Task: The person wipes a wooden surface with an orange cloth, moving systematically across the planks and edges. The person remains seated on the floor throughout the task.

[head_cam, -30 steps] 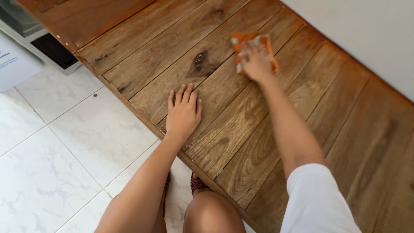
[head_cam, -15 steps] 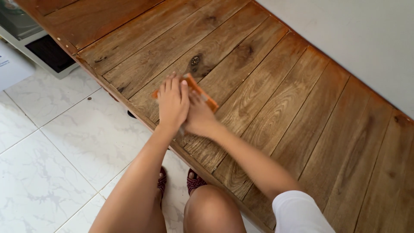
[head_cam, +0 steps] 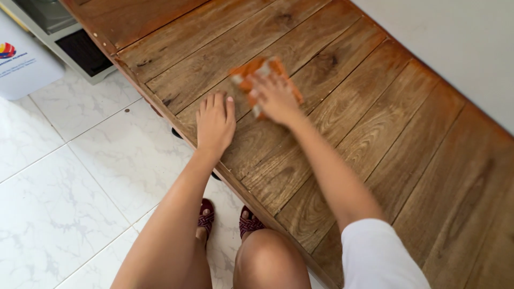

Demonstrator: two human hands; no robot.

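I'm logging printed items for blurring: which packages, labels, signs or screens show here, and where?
White container: far left on the tiled floor, beside the wooden platform's end; rounded white side with a small red, blue and yellow emblem above fine blue print.
No screens, signs or other labels show.

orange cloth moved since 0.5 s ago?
Yes. The orange cloth under the right hand slid away from the resting left hand, past the dark knot, toward the wall.

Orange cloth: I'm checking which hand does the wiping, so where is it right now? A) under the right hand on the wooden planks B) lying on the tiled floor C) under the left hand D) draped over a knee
A: the orange cloth lies pressed under the right hand on the wooden planks, while the left hand rests flat and bare beside it.
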